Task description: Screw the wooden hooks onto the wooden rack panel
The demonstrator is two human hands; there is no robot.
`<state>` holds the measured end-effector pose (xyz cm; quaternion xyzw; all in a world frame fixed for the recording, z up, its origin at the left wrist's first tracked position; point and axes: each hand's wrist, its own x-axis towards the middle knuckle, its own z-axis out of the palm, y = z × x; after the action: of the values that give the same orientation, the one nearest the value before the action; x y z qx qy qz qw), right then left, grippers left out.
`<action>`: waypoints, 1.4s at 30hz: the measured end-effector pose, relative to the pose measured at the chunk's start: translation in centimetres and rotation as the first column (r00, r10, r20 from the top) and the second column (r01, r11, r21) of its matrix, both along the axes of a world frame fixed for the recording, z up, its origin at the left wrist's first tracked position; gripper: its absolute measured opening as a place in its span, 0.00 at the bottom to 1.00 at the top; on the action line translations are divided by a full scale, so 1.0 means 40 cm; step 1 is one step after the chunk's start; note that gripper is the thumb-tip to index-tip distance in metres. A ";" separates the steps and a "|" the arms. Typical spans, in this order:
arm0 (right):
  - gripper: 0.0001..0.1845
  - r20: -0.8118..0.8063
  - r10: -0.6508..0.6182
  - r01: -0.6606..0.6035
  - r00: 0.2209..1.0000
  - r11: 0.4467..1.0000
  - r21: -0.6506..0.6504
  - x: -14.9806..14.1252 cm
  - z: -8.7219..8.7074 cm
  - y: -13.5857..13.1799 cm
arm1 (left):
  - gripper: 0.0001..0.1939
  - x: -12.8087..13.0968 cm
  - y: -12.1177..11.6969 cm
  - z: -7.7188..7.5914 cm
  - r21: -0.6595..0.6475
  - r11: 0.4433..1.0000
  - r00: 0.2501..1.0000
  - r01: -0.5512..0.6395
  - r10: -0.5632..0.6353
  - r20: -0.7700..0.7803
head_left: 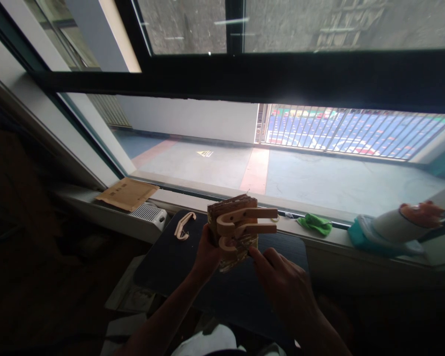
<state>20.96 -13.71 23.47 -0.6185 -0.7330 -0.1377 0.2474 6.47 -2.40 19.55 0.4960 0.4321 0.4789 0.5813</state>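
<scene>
My left hand point(208, 254) is closed around the left side of a rough brown block point(213, 217) with layered, ragged edges, held up over a dark table point(163, 267). Pale wooden hook-shaped pieces point(257, 228) with small dark holes lie against the block's near face, their straight ends pointing right. My right hand point(278, 272) is closed at the lower right of the block, fingertips pinched by the lowest hook. A thin dark thing seems to run from those fingertips to the wood; its kind is too dim to tell. Another pale wooden piece point(184, 226), curved at its ends, rests on the table.
Behind the table runs a windowsill with a brown paper envelope point(128, 194) over a white vented unit point(150, 213). Further right are a green cloth point(315, 224) and a teal-based container point(371, 237) with a white, pink-topped object. Papers point(133, 291) lie below the table's left side.
</scene>
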 end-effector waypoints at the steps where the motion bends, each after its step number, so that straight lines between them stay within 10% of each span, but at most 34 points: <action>1: 0.16 -0.039 -0.008 0.008 0.999 1.000 0.005 -0.006 -0.003 -0.001 | 0.27 0.000 -0.001 0.001 0.005 1.000 1.000 -0.003 0.003 -0.006; 7: 0.16 -0.333 -0.056 0.038 0.941 0.997 -0.061 -0.029 0.002 -0.008 | 0.28 -0.002 -0.005 0.000 0.008 1.000 1.000 -0.005 0.005 -0.007; 17: 0.15 -0.067 0.053 -0.052 0.996 0.999 0.007 -0.003 0.002 -0.012 | 0.29 -0.006 -0.013 0.013 -0.004 1.000 1.000 -0.006 0.007 0.016; 27: 0.14 -0.380 -0.013 -0.020 0.925 0.996 -0.084 -0.035 0.019 -0.020 | 0.28 -0.010 -0.021 0.010 0.001 1.000 0.999 -0.014 0.014 0.033; 36: 0.13 -0.038 0.049 -0.049 0.998 0.999 0.007 -0.011 0.015 -0.017 | 0.29 -0.019 -0.022 -0.004 -0.005 1.000 1.000 -0.006 0.007 0.028; 42: 0.12 -0.302 0.006 -0.020 0.953 0.999 -0.045 -0.025 -0.001 -0.020 | 0.28 -0.020 -0.025 -0.009 0.001 1.000 0.999 -0.008 0.008 0.031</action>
<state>19.96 -14.50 23.43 -0.6331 -0.6938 -0.0224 0.3424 5.66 -3.39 19.20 0.4872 0.4246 0.4890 0.5859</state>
